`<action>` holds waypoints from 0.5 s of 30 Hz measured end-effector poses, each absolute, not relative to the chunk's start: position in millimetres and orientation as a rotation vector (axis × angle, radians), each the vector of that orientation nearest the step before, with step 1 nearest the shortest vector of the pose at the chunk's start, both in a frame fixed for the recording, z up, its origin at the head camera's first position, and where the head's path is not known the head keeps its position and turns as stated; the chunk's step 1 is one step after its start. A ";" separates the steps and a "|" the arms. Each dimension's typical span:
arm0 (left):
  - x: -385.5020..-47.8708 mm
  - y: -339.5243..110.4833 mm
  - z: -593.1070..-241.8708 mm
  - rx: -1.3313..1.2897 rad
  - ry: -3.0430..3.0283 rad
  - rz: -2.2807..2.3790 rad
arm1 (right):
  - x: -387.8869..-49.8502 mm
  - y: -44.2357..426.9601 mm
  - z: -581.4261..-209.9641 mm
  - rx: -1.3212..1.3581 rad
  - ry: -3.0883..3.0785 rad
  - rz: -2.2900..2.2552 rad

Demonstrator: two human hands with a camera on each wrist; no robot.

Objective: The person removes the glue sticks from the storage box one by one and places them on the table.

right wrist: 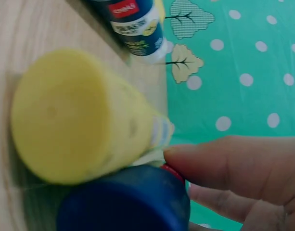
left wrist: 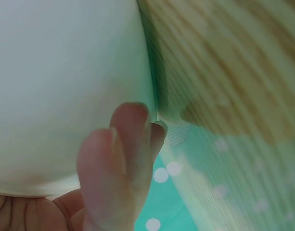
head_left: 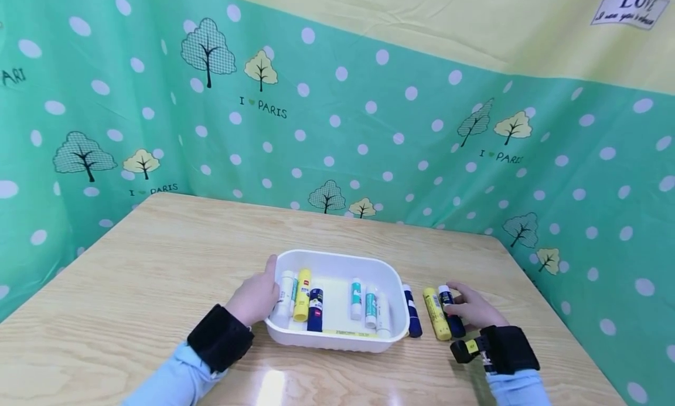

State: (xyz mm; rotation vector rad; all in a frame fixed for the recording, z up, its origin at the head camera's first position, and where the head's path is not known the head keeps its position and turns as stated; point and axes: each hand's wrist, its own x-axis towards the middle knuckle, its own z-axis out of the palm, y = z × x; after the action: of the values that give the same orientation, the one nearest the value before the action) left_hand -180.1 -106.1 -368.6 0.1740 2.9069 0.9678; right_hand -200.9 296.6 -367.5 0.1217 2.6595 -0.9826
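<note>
A white plastic basket (head_left: 295, 337) holds several glue sticks. My left hand (head_left: 254, 297) grips its left rim; in the left wrist view, fingers (left wrist: 104, 178) press against the outside wall. To the right of the basket, my right hand (head_left: 477, 309) holds a dark blue glue stick with a white cap (head_left: 455, 325) between thumb and fingers. Close up in the right wrist view, the thumb (right wrist: 210, 161) touches this stick's side. Beside it on the table lies a yellow glue stick (head_left: 437, 315). Another dark blue glue stick (head_left: 413, 318) lies against the basket's right side.
Inside the basket, a yellow stick (head_left: 303, 294), a blue stick (head_left: 315, 312) and white ones lie left; white-and-green sticks (head_left: 356, 299) lie right. The wooden table (head_left: 184, 259) meets a green dotted curtain (head_left: 337, 148) at the back and right.
</note>
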 end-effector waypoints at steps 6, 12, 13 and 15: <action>-180.1 -104.2 -368.7 0.168 2.922 0.953 | -207.5 300.2 -378.1 0.169 2.648 -0.962; -178.9 -103.2 -368.1 0.171 2.936 0.936 | -200.8 290.0 -369.6 0.180 2.651 -0.971; -178.5 -103.2 -368.1 0.170 2.937 0.934 | -200.2 288.5 -368.2 0.170 2.654 -0.972; -177.7 -103.5 -368.1 0.165 2.935 0.937 | -200.3 286.0 -366.8 0.162 2.653 -0.972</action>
State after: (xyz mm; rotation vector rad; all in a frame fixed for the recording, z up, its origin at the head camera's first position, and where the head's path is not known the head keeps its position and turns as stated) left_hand -177.7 -103.5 -368.1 0.1645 2.9350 0.9369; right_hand -200.3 286.0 -366.8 0.1620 2.6534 -0.9716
